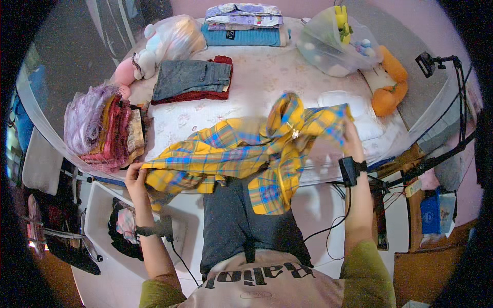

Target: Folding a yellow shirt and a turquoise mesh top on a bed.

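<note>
A yellow, blue-checked plaid shirt (226, 151) is stretched out between my two hands over the near edge of the bed. My left hand (135, 177) pinches its left end near the bed's front edge. My right hand (351, 132) grips the other end, farther right and a little higher; the cloth partly hides its fingers. The shirt's middle is bunched and twisted, and a pale label or clip (294, 131) shows there. One part hangs down in front of my dark trousers. Each wrist wears a dark strapped device with a cable.
Folded jeans on dark red cloth (192, 79) lie behind the shirt. A stack of folded clothes (105, 126) is at the left, white folded cloth (354, 110) at the right. Toy bags (177, 38) and folded bedding (244, 35) stand farther back. A black jointed stand (459, 113) reaches in from the right.
</note>
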{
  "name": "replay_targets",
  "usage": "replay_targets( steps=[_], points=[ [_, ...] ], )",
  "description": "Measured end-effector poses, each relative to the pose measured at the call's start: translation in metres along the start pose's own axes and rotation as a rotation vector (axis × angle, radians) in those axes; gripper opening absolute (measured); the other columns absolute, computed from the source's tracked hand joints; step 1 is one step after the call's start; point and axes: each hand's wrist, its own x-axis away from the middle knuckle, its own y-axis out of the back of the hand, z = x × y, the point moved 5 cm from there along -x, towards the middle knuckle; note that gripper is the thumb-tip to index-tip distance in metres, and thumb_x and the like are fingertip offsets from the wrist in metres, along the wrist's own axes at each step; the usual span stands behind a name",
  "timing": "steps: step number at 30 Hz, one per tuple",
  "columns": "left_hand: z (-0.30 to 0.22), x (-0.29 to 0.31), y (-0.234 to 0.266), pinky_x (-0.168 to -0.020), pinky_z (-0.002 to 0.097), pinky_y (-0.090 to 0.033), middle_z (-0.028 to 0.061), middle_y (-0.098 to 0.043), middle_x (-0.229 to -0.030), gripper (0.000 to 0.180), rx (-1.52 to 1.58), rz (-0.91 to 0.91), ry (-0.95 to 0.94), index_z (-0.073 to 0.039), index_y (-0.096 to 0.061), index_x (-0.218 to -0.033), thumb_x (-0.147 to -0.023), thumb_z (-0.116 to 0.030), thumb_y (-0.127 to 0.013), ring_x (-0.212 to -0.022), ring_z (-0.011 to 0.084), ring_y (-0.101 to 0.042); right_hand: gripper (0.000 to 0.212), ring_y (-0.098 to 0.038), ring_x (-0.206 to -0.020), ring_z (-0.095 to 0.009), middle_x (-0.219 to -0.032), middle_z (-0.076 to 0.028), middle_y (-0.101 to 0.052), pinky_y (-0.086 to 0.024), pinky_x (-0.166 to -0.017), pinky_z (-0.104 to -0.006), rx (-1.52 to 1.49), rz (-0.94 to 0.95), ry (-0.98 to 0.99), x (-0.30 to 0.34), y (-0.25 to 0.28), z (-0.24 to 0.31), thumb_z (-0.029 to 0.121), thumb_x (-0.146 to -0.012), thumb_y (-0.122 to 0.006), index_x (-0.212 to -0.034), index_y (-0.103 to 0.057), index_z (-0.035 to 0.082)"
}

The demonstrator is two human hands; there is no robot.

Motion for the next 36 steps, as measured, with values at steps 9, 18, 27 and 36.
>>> replay_targets(
  steps=[9,18,27,36],
  points=[
    [0.035,0.009,0.018,-0.059,0.0175,-0.036,-0.0010,-0.051,-0.076,0.009,0.024,-0.052,0.124,-0.002,-0.049,-0.084,-0.077,0.002,-0.046,-0.066,0.0053,-0.046,0.033,-0.052,-0.077,-0.017,-0.093,-0.008,-0.051,-0.046,-0.066,-0.0287,0.346,-0.019,-0.076,0.002,0.037,-0.077,0.025,-0.080,-0.050,-0.102,-0.044,0.002],
    [0.021,0.012,0.006,-0.057,0.0175,-0.035,-0.0021,-0.049,-0.073,0.003,0.031,-0.071,0.091,-0.004,-0.049,-0.080,-0.080,-0.005,-0.047,-0.063,0.0043,-0.044,0.068,-0.041,-0.100,-0.025,-0.110,-0.014,-0.041,-0.036,-0.082,-0.0335,1.068,0.366,0.390,0.031,-0.031,-0.119,0.028,-0.060,-0.070,-0.112,-0.036,0.002],
    [-0.041,-0.035,0.038,-0.064,0.0186,-0.035,-0.0010,-0.049,-0.074,0.006,-0.160,-0.008,-0.083,-0.002,-0.050,-0.081,-0.080,-0.007,-0.047,-0.068,0.0073,-0.044,0.026,-0.054,-0.075,-0.022,-0.080,-0.012,-0.057,-0.042,-0.067,-0.0294,1.329,0.541,0.308,0.041,-0.048,-0.096,0.020,-0.064,-0.065,-0.082,-0.057,0.002],
    [-0.117,-0.126,0.040,-0.062,0.0151,-0.035,-0.0015,-0.051,-0.076,0.011,-0.262,0.011,-0.282,0.000,-0.054,-0.085,-0.079,-0.009,-0.050,-0.071,0.0045,-0.045,0.022,-0.053,-0.074,-0.011,-0.083,-0.005,-0.059,-0.041,-0.067,-0.0239,1.086,0.017,0.972,0.017,-0.122,0.129,0.016,-0.078,-0.053,-0.094,-0.054,0.001]
  ],
)
